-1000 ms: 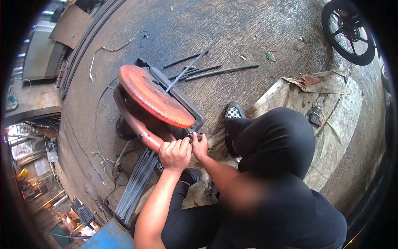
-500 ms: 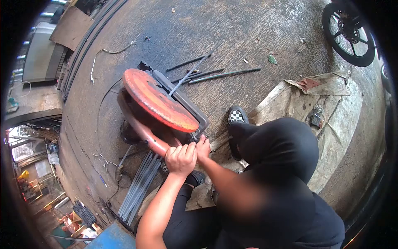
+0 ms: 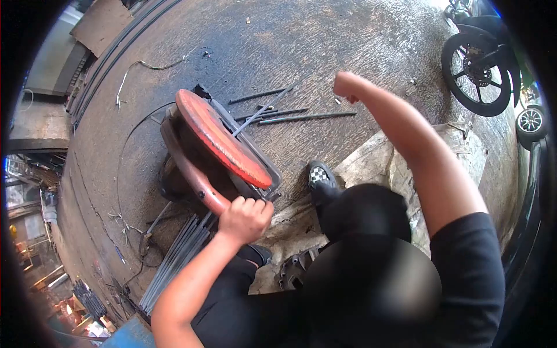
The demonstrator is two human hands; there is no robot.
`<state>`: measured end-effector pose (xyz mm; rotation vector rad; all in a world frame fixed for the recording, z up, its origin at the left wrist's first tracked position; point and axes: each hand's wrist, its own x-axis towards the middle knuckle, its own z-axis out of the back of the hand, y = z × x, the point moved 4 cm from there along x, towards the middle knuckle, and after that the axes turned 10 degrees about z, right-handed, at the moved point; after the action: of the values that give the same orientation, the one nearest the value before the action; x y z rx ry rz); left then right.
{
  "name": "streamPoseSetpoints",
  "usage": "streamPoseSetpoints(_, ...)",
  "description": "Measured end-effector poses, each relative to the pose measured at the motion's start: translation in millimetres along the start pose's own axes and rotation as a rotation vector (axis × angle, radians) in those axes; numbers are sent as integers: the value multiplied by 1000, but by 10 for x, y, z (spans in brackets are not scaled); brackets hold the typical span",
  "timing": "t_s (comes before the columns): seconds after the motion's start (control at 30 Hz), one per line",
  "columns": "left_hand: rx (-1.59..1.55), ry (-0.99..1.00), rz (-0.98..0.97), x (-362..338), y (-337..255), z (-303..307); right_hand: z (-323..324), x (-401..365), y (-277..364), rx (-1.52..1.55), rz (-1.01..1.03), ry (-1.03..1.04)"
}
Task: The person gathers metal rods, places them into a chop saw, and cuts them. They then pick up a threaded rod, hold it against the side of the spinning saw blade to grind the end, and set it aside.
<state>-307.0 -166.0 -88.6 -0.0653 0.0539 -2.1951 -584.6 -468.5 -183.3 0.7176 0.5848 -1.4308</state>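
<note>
Observed: the person crouches on a concrete floor (image 3: 360,35) over a cut-off saw (image 3: 232,168), which stands on the floor left of centre, just beyond the knees.

Left hand (image 3: 243,217): closed in a full grip around the near end of the saw's reddish handle (image 3: 194,174). The knuckles face up and the forearm runs down towards the near left.

Right hand (image 3: 346,86): raised in the air, well apart from the saw, with the fingers curled into a fist. Nothing can be seen in it, and whether something small sits inside cannot be told. The right arm bends upward from the shoulder at the near right.

Saw: the orange-red blade guard (image 3: 223,142) is tilted, running from far left to near right, above a dark base. One thin rod passes out from the base towards the far right.

Surroundings:
- Loose rods (image 3: 290,113) lie on the floor just beyond the saw.
- A rod bundle (image 3: 174,261) lies on the near left side, reaching up to the saw base.
- A checkered shoe (image 3: 319,176) rests right of the saw, at the edge of a crumpled pale sheet (image 3: 371,159).
- A motorcycle wheel (image 3: 476,72) stands at the far right.
- A pale cable (image 3: 145,65) trails on the floor at the far left.
</note>
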Motion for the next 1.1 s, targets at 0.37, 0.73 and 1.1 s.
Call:
streamPoseSetpoints(0.37,-18,56,0,70,63,14,-1964,1377,-173,1196,-555,-515)
streamPoseSetpoints(0.73,-26,79,32,149,76,8,-1739,1426,374,1558,0,-851)
streamPoseSetpoints(1.1,-27,88,45,153,81,3,-1381,1518,671,1650,180,-773)
